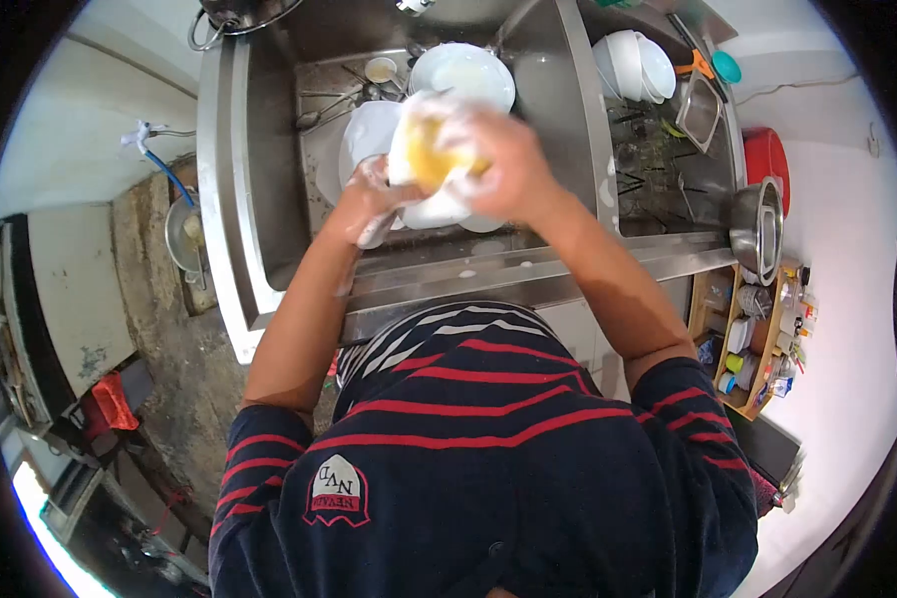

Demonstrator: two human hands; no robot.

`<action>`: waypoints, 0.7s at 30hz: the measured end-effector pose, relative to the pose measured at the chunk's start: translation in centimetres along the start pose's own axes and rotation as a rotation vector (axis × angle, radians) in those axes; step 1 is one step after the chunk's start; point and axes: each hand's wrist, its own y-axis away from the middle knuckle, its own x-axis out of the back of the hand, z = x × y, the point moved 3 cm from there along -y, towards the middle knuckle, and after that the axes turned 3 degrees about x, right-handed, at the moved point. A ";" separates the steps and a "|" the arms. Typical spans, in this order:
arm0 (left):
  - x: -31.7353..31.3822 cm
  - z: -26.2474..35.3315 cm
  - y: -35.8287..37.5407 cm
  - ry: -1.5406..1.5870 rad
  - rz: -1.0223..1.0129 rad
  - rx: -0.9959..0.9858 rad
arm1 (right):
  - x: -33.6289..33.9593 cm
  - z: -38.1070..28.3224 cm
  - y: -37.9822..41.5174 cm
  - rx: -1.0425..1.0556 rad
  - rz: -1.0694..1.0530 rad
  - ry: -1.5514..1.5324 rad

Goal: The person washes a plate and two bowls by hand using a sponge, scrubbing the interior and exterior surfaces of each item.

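Note:
Over the steel sink (269, 179), my left hand (371, 202) grips the edge of a white bowl (401, 159) covered in suds. My right hand (503, 164) is closed on a yellow sponge (431, 157) and presses it against the inside of the bowl; this hand is blurred by motion. Foam coats the fingers of both hands. Beneath and behind them in the basin lie a round white plate (460, 75), other white dishes, a small cup (380, 70) and several spoons and other utensils (314, 118).
Right of the basin divider (590, 120), a second compartment holds white bowls (623, 65), a metal tray (699, 112) and a rack. A steel bowl (757, 229) and a red basin (765, 164) stand at its right edge. A pot (244, 15) is at the back left.

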 end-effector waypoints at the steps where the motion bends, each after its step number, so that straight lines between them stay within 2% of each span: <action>1: -0.4 0.8 0.2 0.223 0.112 0.222 | 0.7 1.7 0.9 -0.314 0.080 -0.048; 2: -0.3 0.6 0.4 0.225 0.118 0.222 | 1.2 4.4 1.8 -0.432 0.145 -0.080; 5: 0.0 0.6 0.0 0.332 0.143 0.192 | 1.2 5.4 3.2 -0.486 0.247 -0.148; 7: -0.2 0.5 0.0 0.273 0.085 0.226 | 0.8 1.9 2.8 -0.126 0.152 0.005; 8: -0.2 0.5 0.0 0.235 0.056 0.243 | 0.8 0.4 2.6 -0.129 0.155 0.002; 10: 0.4 0.3 0.0 0.205 0.099 0.234 | 0.6 -2.8 1.8 0.121 -0.055 -0.004; 11: 0.5 0.1 -0.1 0.187 0.140 0.221 | 0.9 -1.3 2.6 0.151 -0.015 0.061; 12: 0.4 -0.2 -0.3 0.188 0.137 0.223 | 0.8 -0.2 2.5 0.148 -0.016 0.064; 14: 0.6 -0.7 -0.6 0.313 0.107 0.177 | 1.2 2.9 2.5 -0.299 0.241 -0.033; 15: 0.6 -1.0 -0.7 0.362 0.072 0.169 | 0.8 3.5 2.5 -0.392 0.269 -0.100; 16: 0.6 -1.0 -0.8 0.360 0.070 0.165 | 0.4 3.3 2.7 -0.389 0.272 -0.098; 18: 0.8 -0.7 -0.5 0.420 0.158 0.143 | 0.1 0.8 2.8 -0.161 0.348 0.089; 21: 0.8 0.1 -0.1 0.439 0.144 0.109 | 0.3 -0.9 4.5 -0.054 0.235 0.085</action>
